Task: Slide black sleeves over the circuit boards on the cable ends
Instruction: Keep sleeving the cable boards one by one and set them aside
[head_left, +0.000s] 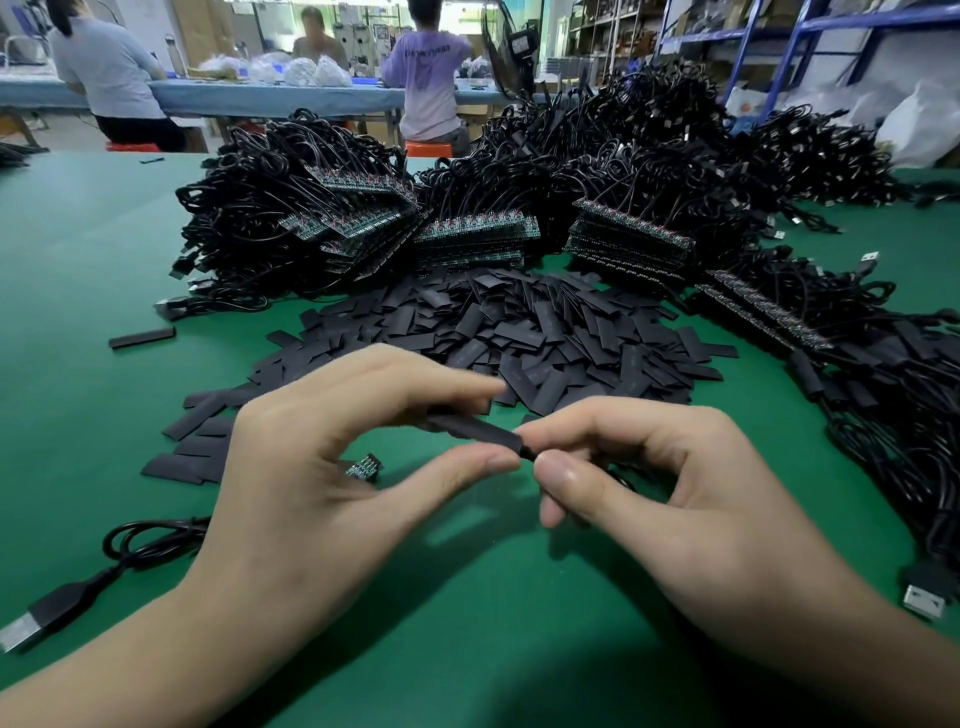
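Lighting: bright, even, from overhead indoor fixtures; soft diffuse shadows on green table (467, 613) beneath left hand (311, 467) and right hand (675, 493); motion blur on left forefinger tip and far end of black sleeve (478, 428); faint sheen on sleeve pile (519, 332); background workers (104, 67) soft; shelving (831, 31) tilted by wide-angle edge distortion.

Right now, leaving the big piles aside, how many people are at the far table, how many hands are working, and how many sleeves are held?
People at the far table: 3
Hands at work: 2, the left hand and the right hand
Held black sleeve, pinched between both hands: 1
Total: 6
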